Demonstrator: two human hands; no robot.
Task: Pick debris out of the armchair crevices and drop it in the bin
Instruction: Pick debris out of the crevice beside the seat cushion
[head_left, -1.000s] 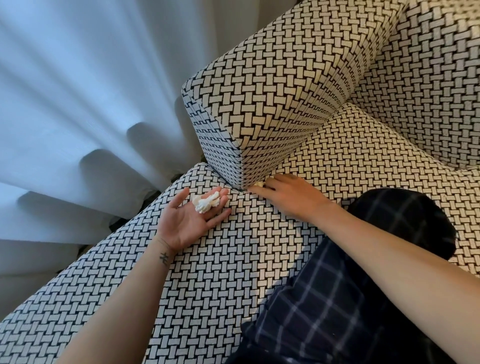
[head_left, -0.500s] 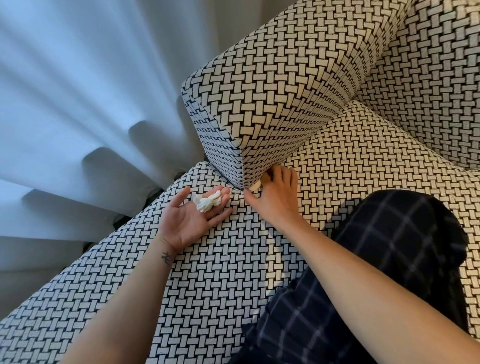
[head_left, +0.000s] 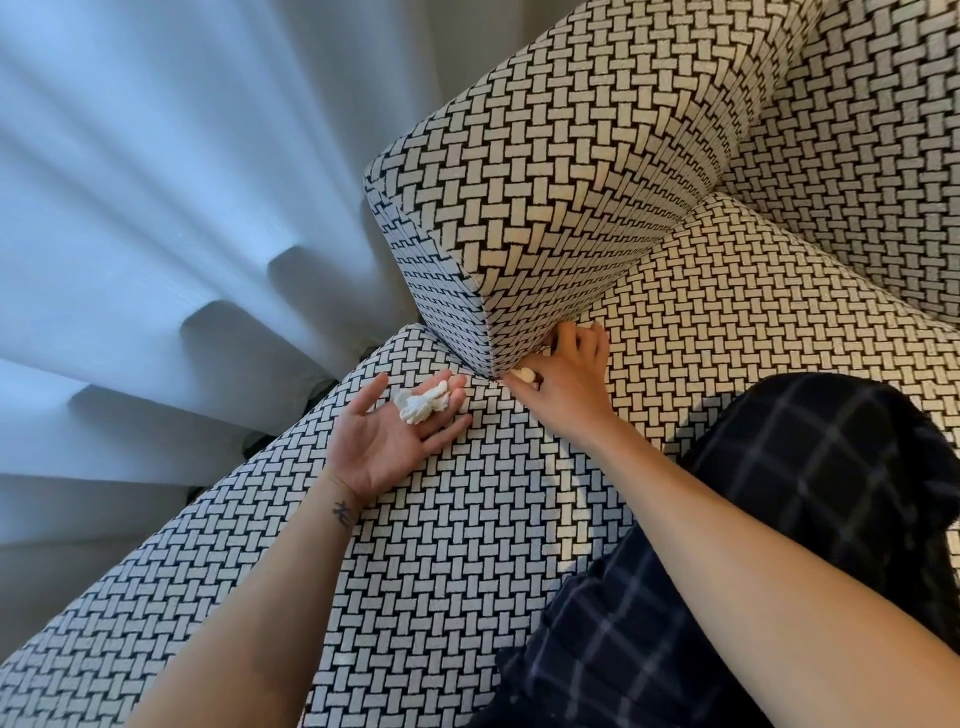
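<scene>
Your right fingers (head_left: 574, 340) reach knuckles-up to the foot of the armrest (head_left: 545, 182), with the tips pressed where its inner side meets the seat cushion (head_left: 441, 545). The right hand (head_left: 569, 389) lies palm down, thumb stretched toward the armrest's front corner. A small pale scrap (head_left: 524, 374) sits between thumb and forefinger, right at that corner. I cannot tell whether you are pinching it or only touching it. Your left hand (head_left: 387, 441) rests palm up on the cushion just in front of the armrest, fingers relaxed. A crumpled white wad (head_left: 422, 406) lies loose across them. The right fingertips are partly hidden in the crevice beneath the armrest.
</scene>
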